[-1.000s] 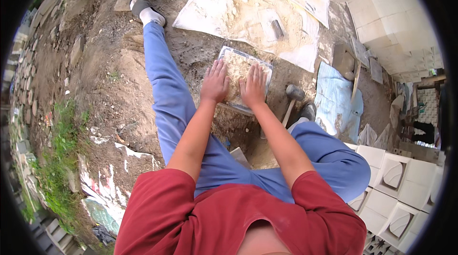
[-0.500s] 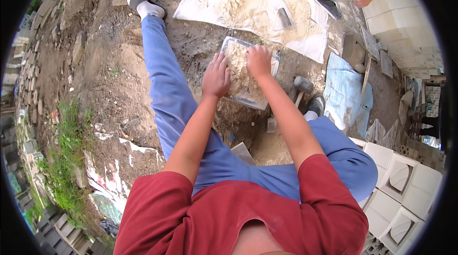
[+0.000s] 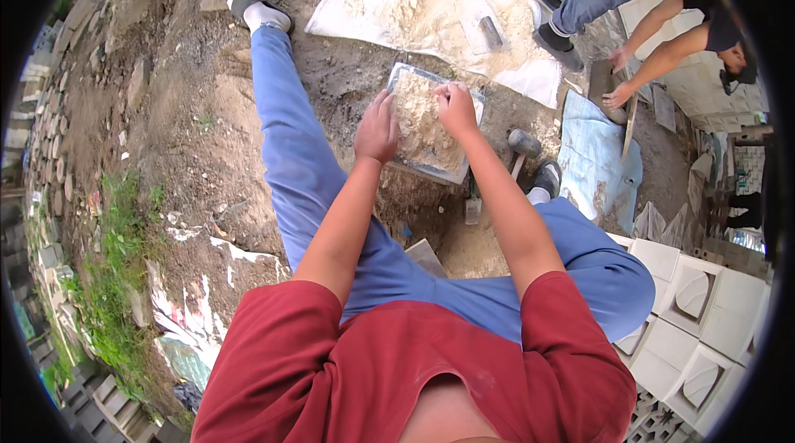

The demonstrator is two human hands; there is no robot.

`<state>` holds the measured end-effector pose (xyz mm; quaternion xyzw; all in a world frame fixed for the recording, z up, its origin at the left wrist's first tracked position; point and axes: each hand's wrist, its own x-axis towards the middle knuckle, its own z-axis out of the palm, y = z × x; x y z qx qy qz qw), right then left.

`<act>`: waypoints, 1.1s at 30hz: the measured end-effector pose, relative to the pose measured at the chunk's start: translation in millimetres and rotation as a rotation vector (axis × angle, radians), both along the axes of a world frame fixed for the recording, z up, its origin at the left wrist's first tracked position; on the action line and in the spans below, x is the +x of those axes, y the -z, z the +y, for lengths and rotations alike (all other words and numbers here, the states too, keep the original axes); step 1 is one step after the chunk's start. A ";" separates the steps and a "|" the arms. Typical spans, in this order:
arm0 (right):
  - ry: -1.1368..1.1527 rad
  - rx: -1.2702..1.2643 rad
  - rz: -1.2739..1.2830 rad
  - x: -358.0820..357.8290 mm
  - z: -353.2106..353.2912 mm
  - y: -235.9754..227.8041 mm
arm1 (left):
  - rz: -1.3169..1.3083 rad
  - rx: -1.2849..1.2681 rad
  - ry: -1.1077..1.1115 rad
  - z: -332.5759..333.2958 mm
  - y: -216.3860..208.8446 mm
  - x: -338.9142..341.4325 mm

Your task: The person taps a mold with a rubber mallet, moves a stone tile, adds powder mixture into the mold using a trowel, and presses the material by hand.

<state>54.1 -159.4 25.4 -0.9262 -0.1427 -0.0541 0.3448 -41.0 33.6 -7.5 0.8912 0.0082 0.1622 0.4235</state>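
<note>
Between my legs lies a rectangular mould (image 3: 451,171) filled with pale, crumbly sandy mix (image 3: 418,116). My left hand (image 3: 377,130) rests along the mould's left side, its fingers stretched out and held together, with nothing in it. Over the right part of the mix is my right hand (image 3: 457,112), fingers curled and pressed together at the surface. Whatever sits in those fingertips is too small to make out. A mallet (image 3: 523,143) with a dark head stands right of the mould, and a small flat-bladed tool (image 3: 473,209) lies just below it.
Beyond the mould, a white sheet (image 3: 534,83) bears a sandy heap and a hand float (image 3: 490,32). At upper right a co-worker (image 3: 662,25) bends with both hands on a grey block-like piece (image 3: 603,83), near a blue sheet (image 3: 580,153). Pale hollow blocks (image 3: 662,360) are stacked at lower right.
My right hand has shifted slightly right and its fingers have curled in, baring more of the mix. The co-worker has leaned into view and now has both hands on the grey piece.
</note>
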 end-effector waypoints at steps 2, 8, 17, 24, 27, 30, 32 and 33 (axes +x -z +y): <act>0.004 0.112 0.109 -3.6 -3.5 -1.6 | -0.016 0.028 0.012 1.4 0.3 0.4; 0.236 0.489 0.415 -24.8 -21.1 9.9 | -0.076 0.133 0.084 -3.8 0.8 6.0; 0.063 -0.014 0.264 -43.8 -16.6 -9.3 | -0.055 0.288 -0.119 -22.6 2.1 -3.2; 0.091 0.254 0.266 -43.7 -47.9 14.2 | 0.251 0.490 0.094 -62.3 0.8 -33.6; 0.037 0.355 0.479 -53.5 -22.5 0.4 | 0.223 0.482 -0.002 -46.9 7.4 -42.8; 0.043 0.186 0.260 -47.9 -23.9 9.6 | 0.254 0.495 0.055 -48.3 4.5 -38.1; 0.053 0.105 0.137 -46.5 -20.7 12.8 | 0.264 0.494 0.083 -45.3 3.4 -34.4; 0.057 0.126 0.134 -46.7 -23.4 16.8 | 0.302 0.476 0.104 -48.2 2.9 -32.4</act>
